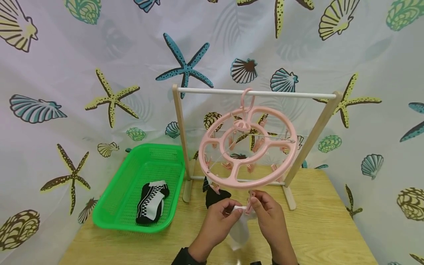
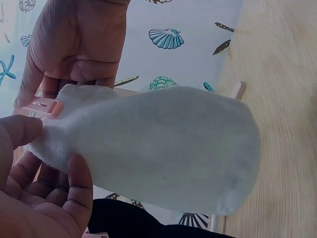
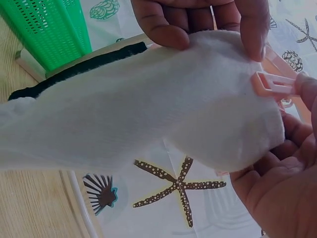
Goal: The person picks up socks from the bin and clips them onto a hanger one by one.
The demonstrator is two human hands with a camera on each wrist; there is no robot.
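Observation:
A white sock (image 1: 239, 233) hangs down below the front rim of the pink round clip hanger (image 1: 232, 182). With thumb and fingers, my left hand (image 1: 221, 217) pinches the sock near its cuff. My right hand (image 1: 269, 217) pinches a pink clothespin (image 1: 249, 206) that hangs from the hanger. In the right wrist view, the end of this clothespin (image 3: 275, 85) lies over the cuff edge of the sock (image 3: 124, 114). The left wrist view shows the sock (image 2: 168, 144) stretched out from both hands. Behind the left hand, a black sock (image 1: 215, 197) hangs from another clip.
A green basket (image 1: 109, 198) on the left holds black-and-white checkered socks (image 1: 153, 202). The hanger hooks over the white bar (image 1: 212, 91) of a wooden-legged stand (image 1: 314, 136). More pink clips (image 1: 250, 168) dangle from the hanger. A patterned cloth surrounds the wooden table (image 1: 324, 221).

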